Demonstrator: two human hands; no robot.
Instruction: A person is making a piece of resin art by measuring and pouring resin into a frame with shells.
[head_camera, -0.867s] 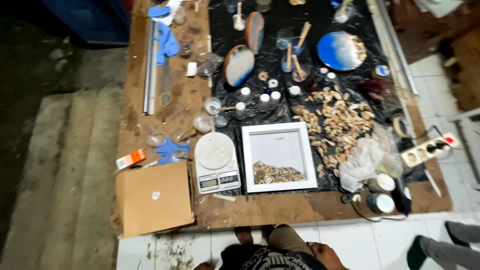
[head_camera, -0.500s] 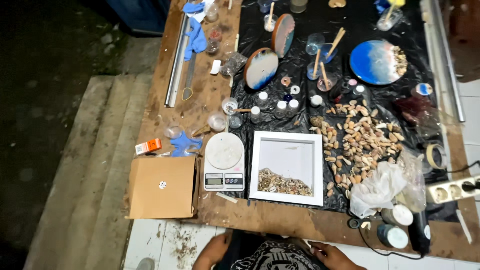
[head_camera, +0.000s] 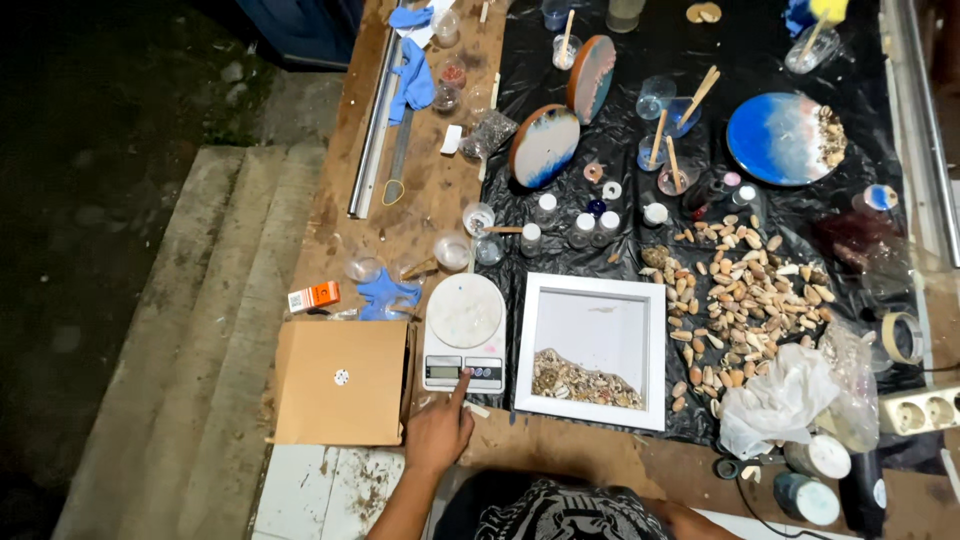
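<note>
My left hand (head_camera: 440, 432) reaches up from the bottom edge, index finger stretched out with its tip on the button panel of a white digital kitchen scale (head_camera: 463, 312). It holds nothing. The scale's round platter is bare. Just right of it lies a white square box frame (head_camera: 590, 286) with a band of small shells along its lower side. A loose heap of shells (head_camera: 745, 290) is spread on black plastic sheeting right of the frame. My right hand is out of view; only a bit of forearm shows at the bottom.
A shut cardboard box (head_camera: 340, 380) sits left of the scale, with a small orange carton (head_camera: 313, 296) and a blue glove (head_camera: 385, 292) behind it. Cups, small bottles, round blue resin discs (head_camera: 785, 137), a crumpled plastic bag (head_camera: 780, 395) and a power strip (head_camera: 920, 410) crowd the bench. Concrete steps (head_camera: 200, 350) drop off left.
The view has closed in and shifted left over the bench. My left hand has come up from the bottom edge and put its index finger on the scale's panel.
</note>
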